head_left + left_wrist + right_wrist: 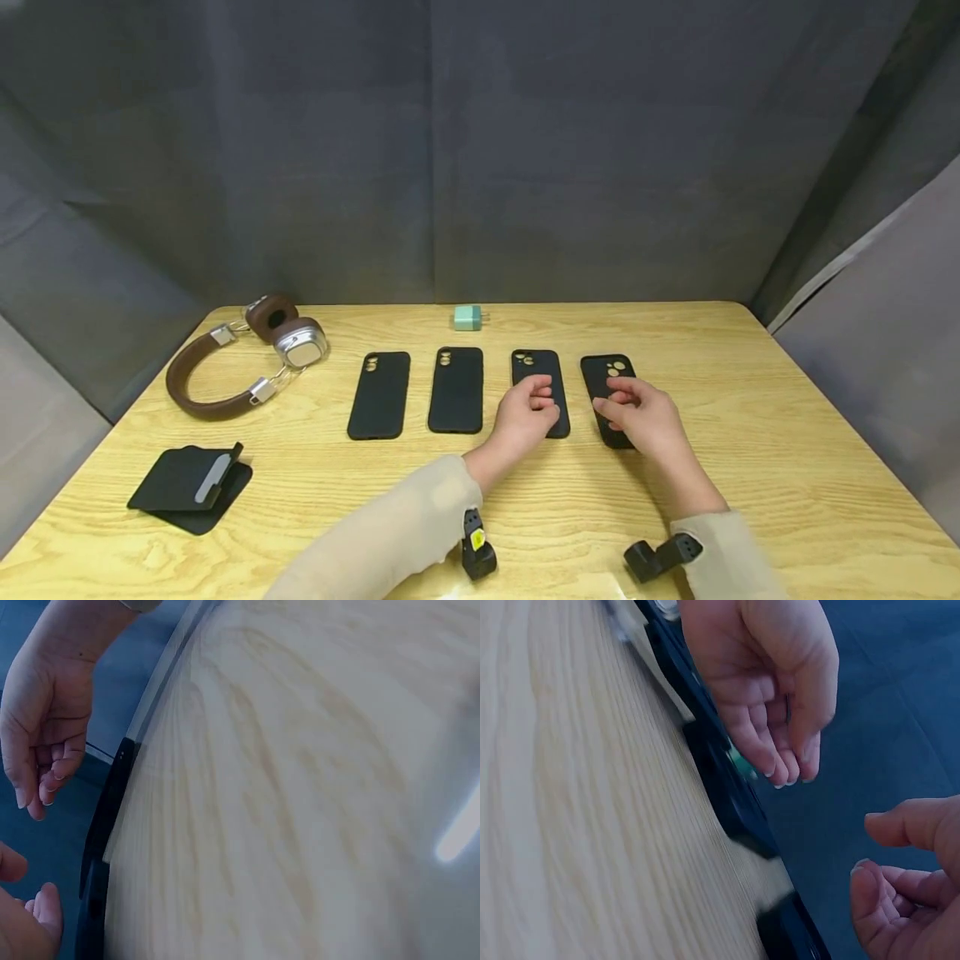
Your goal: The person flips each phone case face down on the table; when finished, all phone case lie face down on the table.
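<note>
Several black phone cases lie in a row across the wooden table, camera cutouts toward the back. My left hand [528, 412] is over the third phone case [553, 367], hiding part of it. Over the rightmost phone case [598, 383], which is slightly tilted, my right hand [647, 417] has its thumb and fingers apart and loosely bent. Neither hand holds anything. In the right wrist view a gap shows between thumb and fingers of the right hand [915, 885]. The left hand [765, 682] appears there too, its fingers bent loosely above the table.
To the left are two more phone cases, one leftmost [379, 396] and one beside it [457, 390]. A green charger plug [468, 317] lies at the back. Brown headphones [213, 409] and a black folded holder [176, 479] lie on the left. Dark curtain [480, 167] hangs behind the table.
</note>
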Motion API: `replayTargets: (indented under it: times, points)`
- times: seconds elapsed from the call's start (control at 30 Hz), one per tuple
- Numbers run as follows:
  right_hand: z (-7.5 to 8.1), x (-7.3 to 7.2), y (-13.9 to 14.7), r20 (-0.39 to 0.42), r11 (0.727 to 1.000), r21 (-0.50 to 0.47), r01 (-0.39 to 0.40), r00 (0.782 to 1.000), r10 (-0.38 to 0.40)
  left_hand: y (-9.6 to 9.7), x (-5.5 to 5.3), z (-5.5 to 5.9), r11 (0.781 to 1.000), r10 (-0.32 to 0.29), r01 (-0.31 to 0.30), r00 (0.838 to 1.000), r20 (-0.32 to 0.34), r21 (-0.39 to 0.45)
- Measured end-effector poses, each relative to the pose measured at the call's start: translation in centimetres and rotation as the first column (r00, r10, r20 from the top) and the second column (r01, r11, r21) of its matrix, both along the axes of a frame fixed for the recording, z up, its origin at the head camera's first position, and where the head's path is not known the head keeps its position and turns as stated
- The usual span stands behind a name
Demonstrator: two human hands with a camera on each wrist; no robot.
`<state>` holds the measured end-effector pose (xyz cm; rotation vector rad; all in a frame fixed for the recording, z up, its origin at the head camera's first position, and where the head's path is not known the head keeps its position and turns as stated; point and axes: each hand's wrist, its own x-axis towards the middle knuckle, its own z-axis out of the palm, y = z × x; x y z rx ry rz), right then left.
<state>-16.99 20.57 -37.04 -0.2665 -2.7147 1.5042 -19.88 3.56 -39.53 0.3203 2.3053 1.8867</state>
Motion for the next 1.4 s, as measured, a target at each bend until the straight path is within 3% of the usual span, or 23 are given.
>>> replayTargets:
  times: [0.23, 0.37, 0.5, 0.67, 0.83, 1.0, 1.13, 1.4]
  points:
    - [-0.2, 0.3, 2.8, -0.015, 0.998, 0.045, 0.049, 0.999, -0.048, 1.9, 0.1, 0.3, 0.998, -0.061, 0.06, 0.998, 0.032, 0.03]
    - [-0.7, 0.5, 4.0, -0.005, 0.992, 0.099, 0.078, 0.997, -0.078, 2.7, 0.3, 0.2, 0.992, -0.12, 0.122, 0.99, 0.08, -0.022]
    - [-1.2, 0.5, 4.8, 0.017, 0.99, 0.089, 0.106, 0.994, -0.108, 3.4, 0.8, 0.3, 0.984, -0.154, 0.162, 0.981, 0.117, -0.067]
    - [-1.9, 0.2, 5.5, 0.054, 0.99, 0.093, 0.104, 0.993, -0.109, 4.1, 0.9, 0.6, 0.986, -0.142, 0.152, 0.982, 0.125, -0.074]
    - [-2.7, 0.0, 6.0, 0.101, 0.987, 0.143, 0.067, 0.992, -0.082, 5.0, 0.7, 0.6, 0.979, -0.13, 0.15, 0.981, 0.146, -0.137]
    - [-3.1, -0.3, 6.0, 0.095, 0.978, 0.196, 0.066, 0.992, -0.086, 6.1, 0.6, 0.6, 0.972, -0.074, 0.111, 0.981, 0.179, -0.205]
    - [-3.2, -0.5, 5.9, 0.09, 0.974, 0.212, 0.076, 0.991, -0.097, 6.8, 0.4, 0.7, 0.979, -0.035, 0.074, 0.978, 0.207, -0.188]
    - [-3.0, -0.7, 6.1, 0.097, 0.971, 0.216, 0.103, 0.987, -0.127, 7.4, 0.2, 0.8, 0.999, 0.0, 0.015, 0.959, 0.285, -0.05]
